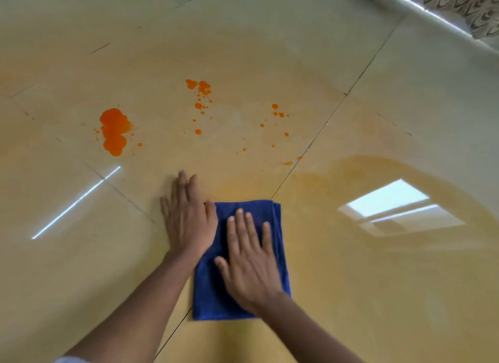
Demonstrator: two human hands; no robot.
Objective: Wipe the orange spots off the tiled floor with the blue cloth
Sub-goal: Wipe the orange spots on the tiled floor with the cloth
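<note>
A folded blue cloth [213,295] lies flat on the glossy beige tiled floor [351,268]. My right hand [249,257] presses on the cloth with straight, spread fingers. My left hand [187,216] lies flat on the floor at the cloth's upper left edge, its thumb side touching the cloth. Ahead of the hands are orange spots: a large blotch [114,131] at the left, a cluster of drops [199,92] in the middle, and scattered small drops [278,114] to the right.
A faint yellowish smear [378,170] spreads over the tiles right of the cloth. A window reflection [391,206] shines on the floor at the right. A metal bar [421,8] and patterned fabric [472,3] sit at the top right corner.
</note>
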